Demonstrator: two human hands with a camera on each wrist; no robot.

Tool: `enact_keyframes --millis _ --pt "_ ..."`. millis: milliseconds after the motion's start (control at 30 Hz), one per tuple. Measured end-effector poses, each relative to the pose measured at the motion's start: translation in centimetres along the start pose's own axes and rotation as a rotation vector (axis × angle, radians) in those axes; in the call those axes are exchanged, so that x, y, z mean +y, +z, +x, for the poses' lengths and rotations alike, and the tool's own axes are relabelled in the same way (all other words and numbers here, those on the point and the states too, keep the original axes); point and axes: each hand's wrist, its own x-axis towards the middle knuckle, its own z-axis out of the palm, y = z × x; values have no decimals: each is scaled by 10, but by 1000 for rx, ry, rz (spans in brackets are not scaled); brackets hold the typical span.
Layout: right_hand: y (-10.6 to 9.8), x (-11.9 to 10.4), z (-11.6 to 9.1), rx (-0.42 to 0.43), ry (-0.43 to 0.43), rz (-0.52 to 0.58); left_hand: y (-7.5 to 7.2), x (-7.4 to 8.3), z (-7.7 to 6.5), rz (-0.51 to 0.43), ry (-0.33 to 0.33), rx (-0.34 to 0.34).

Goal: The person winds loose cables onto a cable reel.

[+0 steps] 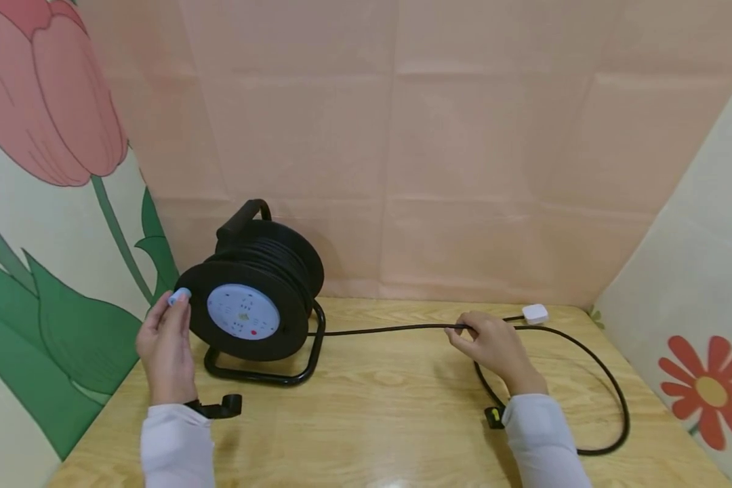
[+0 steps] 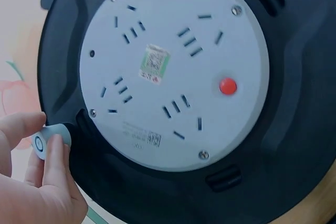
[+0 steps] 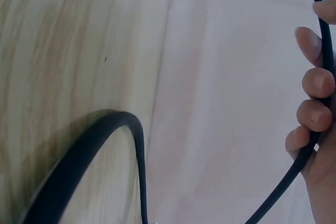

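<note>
A black cable reel [image 1: 289, 315] with a pale socket face [image 2: 173, 72] stands on its tube frame at the table's left. My left hand [image 1: 169, 356] pinches the small pale-blue winding knob [image 2: 51, 141] at the reel's rim between thumb and fingers. Out of the reel a black cable [image 1: 390, 329] runs nearly straight to the right. My right hand [image 1: 494, 346] holds this cable, its fingers curled round it in the right wrist view. Past that hand the cable bends into a wide loop, and a white plug [image 1: 535, 313] lies near the table's back edge.
The wooden table [image 1: 378, 407] backs onto a pink creased sheet [image 1: 390, 149]. Flower-painted panels flank it on both sides. Each wrist wears a black strap camera; the left one [image 1: 228, 405] juts out below the reel. The cable loop spreads around the right forearm.
</note>
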Motion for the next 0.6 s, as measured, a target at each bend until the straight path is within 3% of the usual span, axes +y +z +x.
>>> enact_keyframes --millis 400,600 --pt "-5 -6 3 16 -3 -20 24 8 -12 147 41 -41" --pt "-6 -12 4 -18 3 -22 33 8 -18 354 102 -22"
